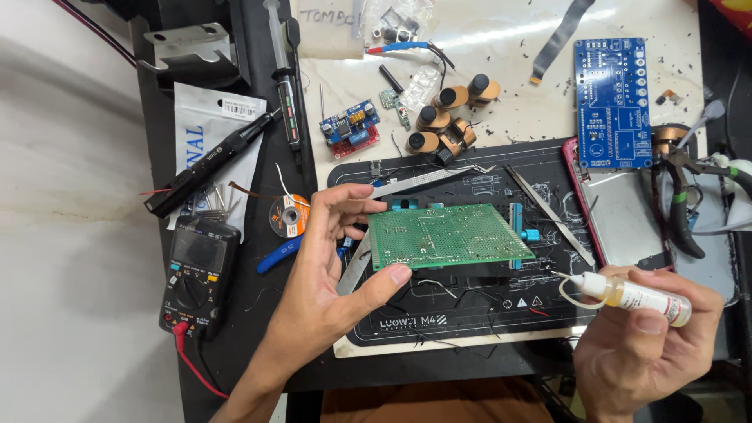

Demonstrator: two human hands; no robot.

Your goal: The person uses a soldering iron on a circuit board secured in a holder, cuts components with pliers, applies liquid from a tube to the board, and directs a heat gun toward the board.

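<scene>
Right hand point(638, 333) grips dropper bottle point(638, 296); left hand point(329, 262) pinches green board point(446, 235) edge.

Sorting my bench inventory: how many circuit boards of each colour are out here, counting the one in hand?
Green perforated board, held by the left hand: 1
Large blue board: 1
Small blue-and-red module: 1
Tiny green board: 1
Total: 4

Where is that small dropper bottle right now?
In the head view, the dropper bottle is at lower right, held in the right hand, its tip pointing toward the green circuit board.
</scene>
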